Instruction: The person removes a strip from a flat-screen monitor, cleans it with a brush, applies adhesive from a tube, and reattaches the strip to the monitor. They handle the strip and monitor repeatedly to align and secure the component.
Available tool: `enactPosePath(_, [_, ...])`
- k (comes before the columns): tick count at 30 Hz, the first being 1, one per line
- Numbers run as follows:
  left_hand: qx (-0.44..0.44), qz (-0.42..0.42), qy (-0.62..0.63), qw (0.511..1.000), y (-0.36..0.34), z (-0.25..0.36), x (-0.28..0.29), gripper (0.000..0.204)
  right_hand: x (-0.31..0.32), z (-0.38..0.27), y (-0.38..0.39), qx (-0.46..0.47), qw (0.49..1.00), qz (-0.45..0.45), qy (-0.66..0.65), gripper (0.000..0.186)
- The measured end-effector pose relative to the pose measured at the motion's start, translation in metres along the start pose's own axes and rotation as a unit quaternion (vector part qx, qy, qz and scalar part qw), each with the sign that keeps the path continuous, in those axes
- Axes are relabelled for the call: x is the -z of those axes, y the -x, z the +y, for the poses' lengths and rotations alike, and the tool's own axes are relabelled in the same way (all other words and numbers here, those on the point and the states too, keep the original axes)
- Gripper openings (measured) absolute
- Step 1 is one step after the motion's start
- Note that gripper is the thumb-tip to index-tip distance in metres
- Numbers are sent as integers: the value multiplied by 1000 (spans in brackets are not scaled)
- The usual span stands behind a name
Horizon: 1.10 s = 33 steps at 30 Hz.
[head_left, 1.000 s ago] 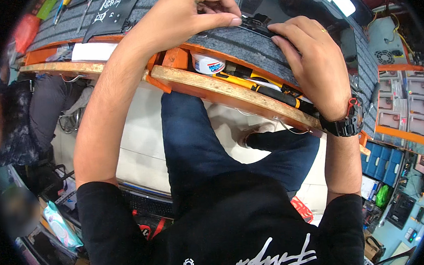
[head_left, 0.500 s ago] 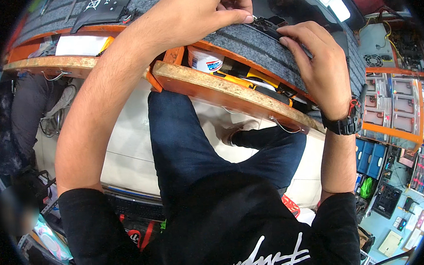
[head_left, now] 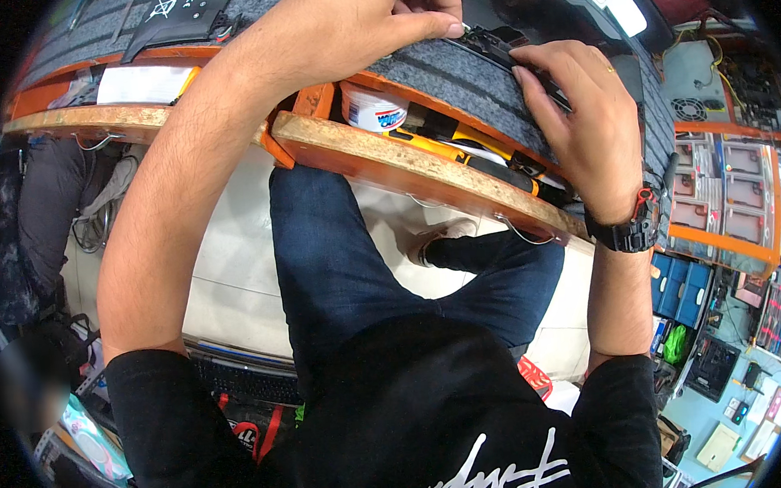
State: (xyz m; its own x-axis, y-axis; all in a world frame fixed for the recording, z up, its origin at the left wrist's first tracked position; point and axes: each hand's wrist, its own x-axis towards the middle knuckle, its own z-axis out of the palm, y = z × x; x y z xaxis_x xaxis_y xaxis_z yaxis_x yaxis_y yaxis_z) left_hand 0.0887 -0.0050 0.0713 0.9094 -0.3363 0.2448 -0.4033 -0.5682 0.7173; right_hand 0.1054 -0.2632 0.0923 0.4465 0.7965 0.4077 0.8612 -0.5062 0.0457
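Note:
At the top of the head view, a thin dark electronic device with a black glossy part behind it lies on the ribbed grey mat. My left hand reaches over its left end, thumb and fingertips pinched together; whatever is between them is too small to make out. The thumb and forefinger of my right hand close on the device's near right edge. A flat black battery pack with a short cable lies on the mat, left of my left forearm.
Below the mat, an open shelf behind a wooden edge holds a white tub and yellow-black tools. A white box sits in the left shelf. Orange-framed clear drawers and blue bins stand at right.
The view has shifted very slightly. My left hand has moved a touch to the left, and my right hand stays at the device's edge.

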Motion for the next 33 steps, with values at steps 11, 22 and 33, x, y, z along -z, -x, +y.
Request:
enactPosePath(11, [-27, 15, 1, 1000, 3, -2, 0, 21, 0, -1, -1, -10, 1000, -6, -11, 15])
enactPosePath(22, [47, -21, -18, 999, 0, 19, 8, 18, -3, -4, 2, -14, 1000, -11, 8, 15])
enactPosePath(33, [-23, -2, 12, 1000, 2, 0, -1, 18, -3, -6, 6, -16, 1000, 4, 17, 21])
